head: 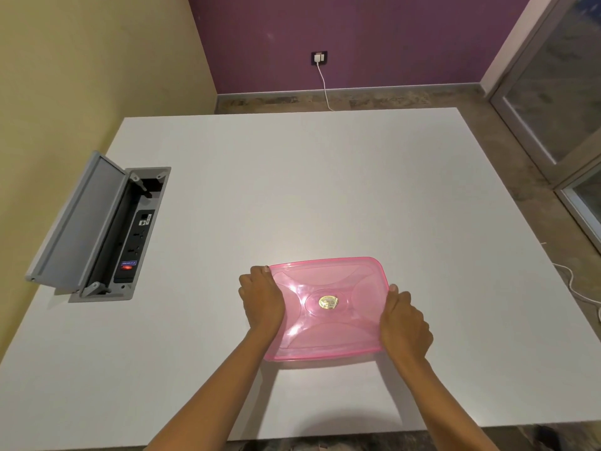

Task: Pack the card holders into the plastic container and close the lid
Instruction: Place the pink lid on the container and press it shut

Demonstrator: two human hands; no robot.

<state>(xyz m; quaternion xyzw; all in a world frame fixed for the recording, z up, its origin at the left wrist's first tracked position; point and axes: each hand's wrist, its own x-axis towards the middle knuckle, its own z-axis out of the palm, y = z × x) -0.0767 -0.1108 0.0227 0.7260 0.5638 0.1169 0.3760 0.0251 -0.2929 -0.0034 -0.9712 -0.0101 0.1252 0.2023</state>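
A pink translucent plastic container [328, 333] sits on the white table [292, 190], near its front edge, with its lid [325, 281] on top. A round gold sticker [328, 302] marks the lid's middle. My left hand [261, 299] grips the container's left side, thumb on the lid's rim. My right hand [405, 322] grips the right side the same way. No card holders are visible; through the pink plastic I cannot tell what is inside.
A grey power socket box [123, 236] is sunk into the table at the left, its flap [76, 219] standing open. A white cable [325, 89] runs from a wall outlet beyond the far edge. Another cable [579, 288] lies on the floor at right.
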